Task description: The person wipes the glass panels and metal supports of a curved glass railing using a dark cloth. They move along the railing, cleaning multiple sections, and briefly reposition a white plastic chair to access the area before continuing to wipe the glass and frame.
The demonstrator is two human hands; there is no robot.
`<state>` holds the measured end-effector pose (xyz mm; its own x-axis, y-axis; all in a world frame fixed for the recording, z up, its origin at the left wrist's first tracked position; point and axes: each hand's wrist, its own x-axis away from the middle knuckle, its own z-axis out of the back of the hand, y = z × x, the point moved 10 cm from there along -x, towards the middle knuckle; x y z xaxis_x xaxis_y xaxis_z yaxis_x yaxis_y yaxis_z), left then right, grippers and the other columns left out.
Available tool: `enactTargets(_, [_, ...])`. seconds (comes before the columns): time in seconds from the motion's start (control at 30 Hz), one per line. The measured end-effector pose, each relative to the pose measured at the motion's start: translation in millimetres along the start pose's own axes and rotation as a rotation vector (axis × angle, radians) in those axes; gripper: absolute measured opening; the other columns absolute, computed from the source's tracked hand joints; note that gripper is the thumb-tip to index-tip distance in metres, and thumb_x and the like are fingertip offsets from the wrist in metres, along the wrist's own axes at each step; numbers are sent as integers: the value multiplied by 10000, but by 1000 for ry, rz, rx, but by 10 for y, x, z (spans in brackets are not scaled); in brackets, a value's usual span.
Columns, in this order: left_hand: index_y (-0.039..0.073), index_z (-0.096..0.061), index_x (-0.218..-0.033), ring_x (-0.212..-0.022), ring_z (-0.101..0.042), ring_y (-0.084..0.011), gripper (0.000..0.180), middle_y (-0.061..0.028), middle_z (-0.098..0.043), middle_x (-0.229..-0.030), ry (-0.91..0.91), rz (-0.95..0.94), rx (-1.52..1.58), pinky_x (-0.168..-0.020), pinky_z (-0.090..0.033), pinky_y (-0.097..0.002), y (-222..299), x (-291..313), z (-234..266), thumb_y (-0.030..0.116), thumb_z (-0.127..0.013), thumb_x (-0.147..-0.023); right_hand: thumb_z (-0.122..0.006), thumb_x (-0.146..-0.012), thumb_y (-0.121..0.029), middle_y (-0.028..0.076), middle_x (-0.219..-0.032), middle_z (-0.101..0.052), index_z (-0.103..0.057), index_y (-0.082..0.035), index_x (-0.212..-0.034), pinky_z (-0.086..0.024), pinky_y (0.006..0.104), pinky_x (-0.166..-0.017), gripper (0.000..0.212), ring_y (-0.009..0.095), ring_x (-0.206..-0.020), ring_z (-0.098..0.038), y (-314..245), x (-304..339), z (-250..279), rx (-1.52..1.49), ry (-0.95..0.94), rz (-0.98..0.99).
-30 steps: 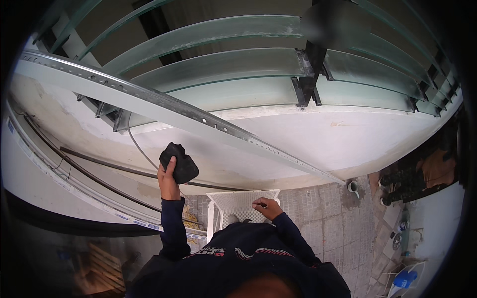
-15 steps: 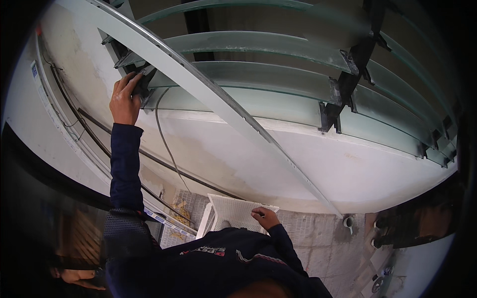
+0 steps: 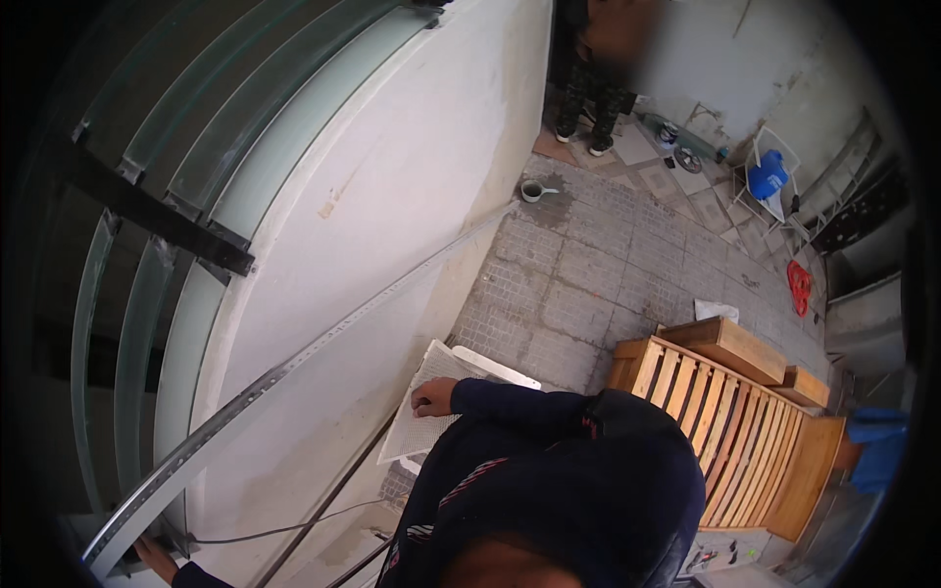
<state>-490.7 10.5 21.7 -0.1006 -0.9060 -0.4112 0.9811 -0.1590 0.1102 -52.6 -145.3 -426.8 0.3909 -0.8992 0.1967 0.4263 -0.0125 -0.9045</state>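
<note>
Mesh sheet (image 3: pixel 431 407): white, flat, perforated; right hand (image 3: pixel 434 397) pressed on it | left hand (image 3: pixel 157 559) grip unclear

My left hand (image 3: pixel 157 559), low at the picture's lower left corner, touches the bottom end of a long perforated grey metal rail (image 3: pixel 294 363). The rail runs slantwise up and to the right across the white curved wall, from beside that hand towards the paved floor's edge. A thin dark cable (image 3: pixel 284 529) trails from near the rail's lower end. My right hand (image 3: pixel 434 397) rests fingers-down on a white rectangular mesh-patterned panel (image 3: pixel 417 426), which stands tilted against the wall's foot, one corner pointing up, partly hidden behind my dark sleeve.
</note>
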Motion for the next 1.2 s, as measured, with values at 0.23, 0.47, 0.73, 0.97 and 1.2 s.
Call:
enactTargets(0.23, [82,-521,-1355,-1352,-376,-341,494,-170,-464,-1421,-18,-29,-104,-1129,-263,-414,319,-212,-340,397,-386,-999,-677,-780,-307,126,-843,-706,-716,-73,-880,-525,408,-745,257,302,-819,-680,150,114,166,7,98,-80])
enactTargets(0.47, [84,-504,-1371,-1364,-361,-332,501,-169,-447,-1434,-35,-41,-108,-1135,-254,-413,385,-241,-345,401,-377,-1004,-665,-823,-352,112,-868,-691,-687,-95,-915,-514,411,-749,274,305,-846,-667,247,55,200,75,84,-70])
enactTargets(0.73, [87,-484,-1388,-1378,-344,-323,509,-168,-428,-1449,-52,-57,-105,-1142,-243,-412,375,-245,-273,405,-367,-1009,-669,-818,-340,109,-852,-692,-685,-96,-916,-514,411,-747,263,304,-842,-669,272,0,210,31,74,-117])
enactTargets(0.97, [89,-466,-1403,-1390,-329,-314,516,-167,-411,-1462,-61,-103,-97,-1149,-234,-411,495,-324,-251,409,-358,-1014,-695,-778,-324,138,-813,-700,-717,-78,-866,-524,418,-743,263,316,-811,-679,335,48,244,32,171,-87])
enactTargets(1.2, [92,-448,-1419,-1402,-314,-306,523,-166,-394,-1476,-86,-179,-49,-1155,-224,-410,542,-365,-166,413,-350,-1019,-686,-760,-321,141,-820,-701,-715,-77,-863,-523,421,-753,266,326,-812,-675,404,99,133,49,117,-92])
